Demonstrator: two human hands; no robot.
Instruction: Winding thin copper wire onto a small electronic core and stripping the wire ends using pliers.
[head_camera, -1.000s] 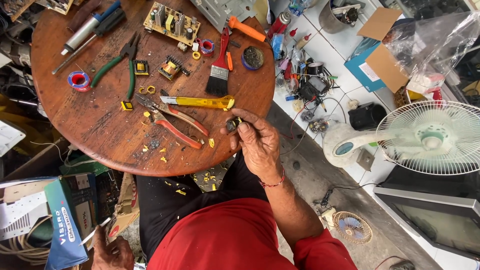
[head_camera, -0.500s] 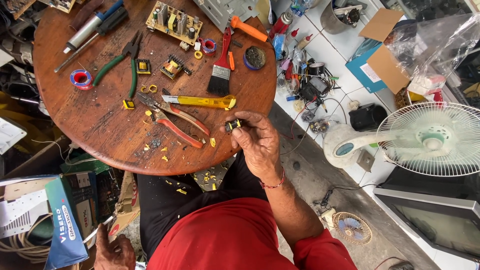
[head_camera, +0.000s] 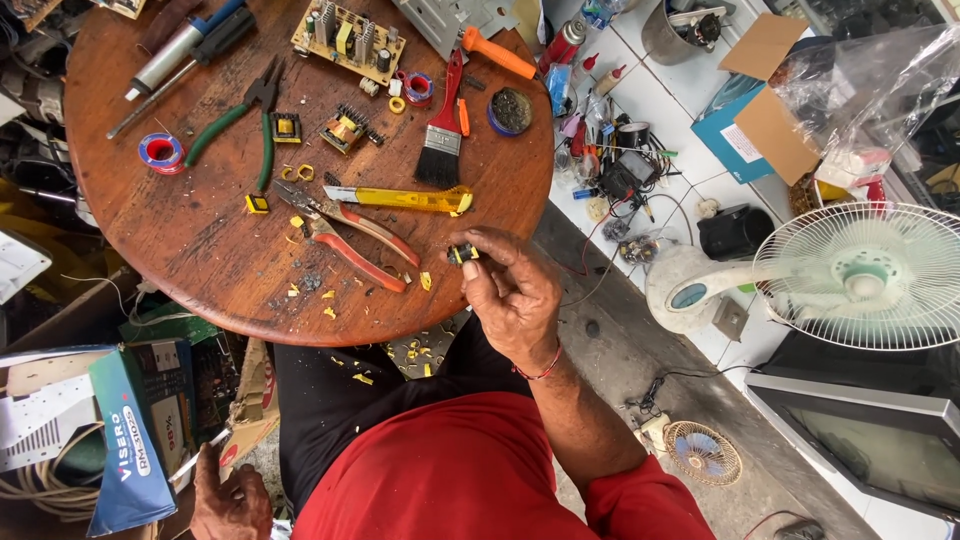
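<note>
Little has shifted since a second ago: your right hand stays at the near edge of the round wooden table, its fingertips pinched on the small black and yellow component, turned only slightly. Your left hand remains low by your knee, beside the blue box; whether it grips anything you cannot tell from here. You look to be mid-inspection of the part, held just above the tabletop. Red-handled pliers and the yellow utility knife lie close by. Any next move likely needs that idle hand up for a tool, while the pinch stays firm.
</note>
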